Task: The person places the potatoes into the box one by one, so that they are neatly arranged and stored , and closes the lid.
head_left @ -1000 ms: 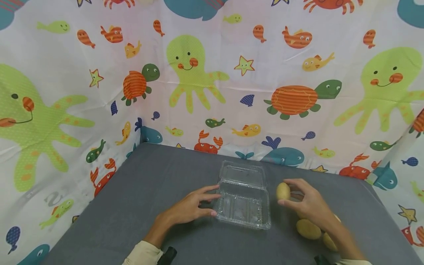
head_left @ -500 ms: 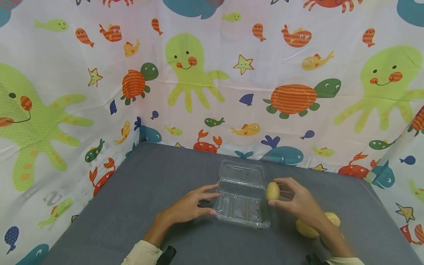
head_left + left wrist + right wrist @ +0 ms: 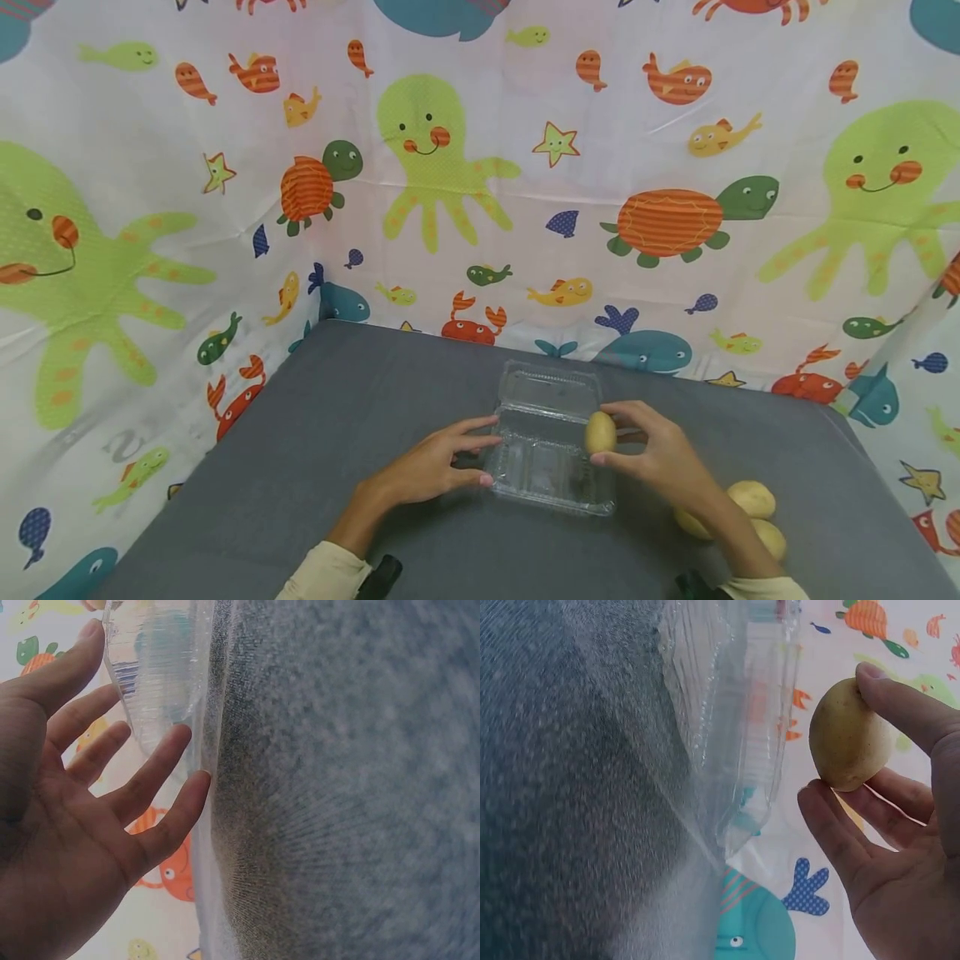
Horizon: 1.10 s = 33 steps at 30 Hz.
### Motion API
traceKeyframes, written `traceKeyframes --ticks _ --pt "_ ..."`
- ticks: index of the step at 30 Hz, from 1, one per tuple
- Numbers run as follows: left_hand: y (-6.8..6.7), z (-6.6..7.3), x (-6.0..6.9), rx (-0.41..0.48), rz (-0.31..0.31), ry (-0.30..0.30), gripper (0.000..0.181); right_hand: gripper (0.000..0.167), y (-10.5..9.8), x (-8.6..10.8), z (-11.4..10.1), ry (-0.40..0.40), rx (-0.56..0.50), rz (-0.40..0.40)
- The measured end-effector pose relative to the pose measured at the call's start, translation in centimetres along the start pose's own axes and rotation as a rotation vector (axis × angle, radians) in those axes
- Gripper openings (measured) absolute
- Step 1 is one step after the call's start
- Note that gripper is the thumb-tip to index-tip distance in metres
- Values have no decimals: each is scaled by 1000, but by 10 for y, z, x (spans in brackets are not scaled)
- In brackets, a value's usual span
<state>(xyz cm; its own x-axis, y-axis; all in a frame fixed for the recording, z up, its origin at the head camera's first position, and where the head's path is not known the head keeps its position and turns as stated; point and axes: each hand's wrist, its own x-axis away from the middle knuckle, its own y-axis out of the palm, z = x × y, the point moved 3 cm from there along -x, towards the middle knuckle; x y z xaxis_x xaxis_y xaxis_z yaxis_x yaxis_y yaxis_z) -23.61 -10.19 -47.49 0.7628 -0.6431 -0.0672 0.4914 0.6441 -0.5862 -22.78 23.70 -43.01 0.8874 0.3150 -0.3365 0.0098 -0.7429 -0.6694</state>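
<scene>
A clear plastic clamshell container (image 3: 551, 467) lies opened on the grey table, its lid (image 3: 551, 389) folded back toward the wall. Above the container's right side my right hand (image 3: 660, 454) pinches a potato (image 3: 601, 433) between thumb and fingers. In the right wrist view the potato (image 3: 847, 736) is held up clear of the container wall (image 3: 757, 735). My left hand (image 3: 427, 467) stays at the container's left edge with spread fingers; in the left wrist view the fingertips (image 3: 196, 784) are at or near its side, and contact is hard to tell.
Several potatoes (image 3: 752, 500) lie in a group on the table at the right, partly hidden by my right forearm. A curtain with sea animals (image 3: 450, 208) closes off the table's back and sides. Grey tabletop (image 3: 360, 392) stretches left of the container.
My right hand has carried the potato leftward, from beside the container to over its right side. The left hand and the container have stayed in place.
</scene>
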Motion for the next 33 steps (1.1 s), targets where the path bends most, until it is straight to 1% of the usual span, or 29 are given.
traceKeyframes --ticks 5,9,14,23,30,33 --pt "1 2 -1 14 -1 6 61 63 8 -2 -4 -27 12 -6" --pt "1 2 0 23 -1 7 61 64 16 -4 -7 -19 -9 -12" --pt "0 3 0 18 2 10 61 67 25 -7 -10 -6 -21 -22" --pt "0 3 -1 -6 3 5 61 69 41 -11 -14 -21 -41 -21" --pt "0 3 -2 -19 5 1 61 70 50 -13 -16 0 -97 -32" --pt "0 3 -1 -18 4 -3 61 71 53 -14 -18 14 -103 -35"
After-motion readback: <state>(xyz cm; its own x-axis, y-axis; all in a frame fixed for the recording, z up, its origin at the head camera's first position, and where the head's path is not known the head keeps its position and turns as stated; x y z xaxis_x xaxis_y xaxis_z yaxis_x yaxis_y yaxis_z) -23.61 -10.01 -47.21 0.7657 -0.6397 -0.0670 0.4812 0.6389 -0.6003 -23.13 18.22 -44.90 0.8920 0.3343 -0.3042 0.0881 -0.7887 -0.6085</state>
